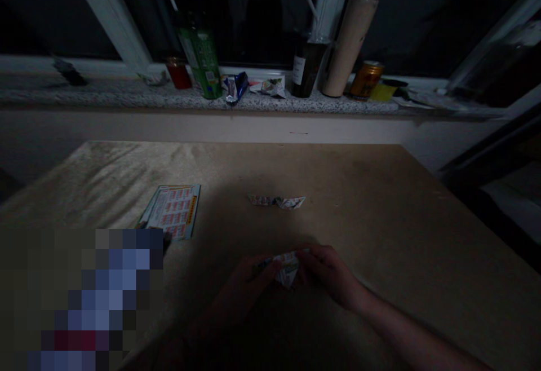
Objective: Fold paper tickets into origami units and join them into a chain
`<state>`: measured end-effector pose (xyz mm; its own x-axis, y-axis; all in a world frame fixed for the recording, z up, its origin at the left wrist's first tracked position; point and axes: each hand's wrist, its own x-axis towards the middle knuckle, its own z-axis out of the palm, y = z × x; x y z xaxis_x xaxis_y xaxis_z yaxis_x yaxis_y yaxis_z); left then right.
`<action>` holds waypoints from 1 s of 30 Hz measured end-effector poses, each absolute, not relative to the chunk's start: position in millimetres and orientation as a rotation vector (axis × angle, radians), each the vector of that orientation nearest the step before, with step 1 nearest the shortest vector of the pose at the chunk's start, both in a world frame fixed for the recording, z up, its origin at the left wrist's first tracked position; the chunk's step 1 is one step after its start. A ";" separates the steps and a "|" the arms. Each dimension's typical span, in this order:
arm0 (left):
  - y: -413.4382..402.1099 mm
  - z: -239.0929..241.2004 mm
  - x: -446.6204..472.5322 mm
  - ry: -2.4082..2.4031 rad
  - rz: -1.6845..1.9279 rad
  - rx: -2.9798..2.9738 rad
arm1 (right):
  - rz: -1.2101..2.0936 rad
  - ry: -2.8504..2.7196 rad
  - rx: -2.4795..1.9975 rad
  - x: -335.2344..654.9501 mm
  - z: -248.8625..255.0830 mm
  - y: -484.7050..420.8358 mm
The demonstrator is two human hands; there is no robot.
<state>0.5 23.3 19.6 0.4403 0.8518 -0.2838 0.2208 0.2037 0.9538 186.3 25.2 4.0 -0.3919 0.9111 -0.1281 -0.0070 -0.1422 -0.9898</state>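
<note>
My left hand and my right hand are together low in the middle of the head view, just over the table. Between them is a folded piece of printed paper, with a point hanging down. The fingers of both hands pinch its upper edge, one hand at each side. Deep shadow hides part of my left hand. Farther off, a long narrow folded paper piece with pointed ends lies on the table. To the left rests a small stack of printed paper sheets with red and white blocks.
The brown table reaches a wall below a speckled windowsill. Along the sill stand a green bottle, a dark cup with straw, a tall tube and an orange can. A pixelated patch covers the lower left.
</note>
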 end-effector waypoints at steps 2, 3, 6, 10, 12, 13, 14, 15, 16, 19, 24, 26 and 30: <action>22.7 19.8 0.6 1.091 0.581 1.325 | 1.597 -1.415 -1.080 186.7 2.0 24.8; 22.2 20.5 0.8 1.119 0.579 1.327 | 1.571 -1.427 -1.098 187.0 1.0 24.4; 20.8 24.3 1.6 1.159 0.568 1.373 | 1.484 -1.478 -1.173 187.1 -0.2 22.8; 20.9 27.7 2.3 1.086 0.523 1.418 | 1.502 -1.568 -1.170 186.0 2.8 20.6; 20.4 25.9 2.0 1.085 0.514 1.421 | 1.541 -1.581 -1.124 186.1 4.7 20.4; 19.8 24.1 1.6 1.105 0.513 1.419 | 1.552 -1.587 -1.099 186.4 5.4 20.4; 18.9 21.8 1.3 1.142 0.513 1.413 | 1.554 -1.591 -1.080 186.8 5.9 20.6; 17.8 19.3 0.9 1.199 0.517 1.397 | 1.553 -1.596 -1.066 187.2 6.2 20.8; 16.7 16.8 0.5 1.270 0.524 1.370 | 1.551 -1.597 -1.061 187.6 6.5 21.0; 15.0 11.8 0.3 1.433 0.569 1.301 | 1.525 -1.600 -1.074 188.4 6.6 21.9; 17.8 15.6 2.4 1.311 0.533 1.458 | 1.431 -1.611 -1.153 186.6 5.1 22.3; 18.1 17.9 3.4 1.292 0.562 1.492 | 1.371 -1.614 -1.178 184.8 4.3 22.0; 15.4 17.4 5.1 1.307 0.593 1.567 | 1.313 -1.588 -1.161 180.9 3.4 21.4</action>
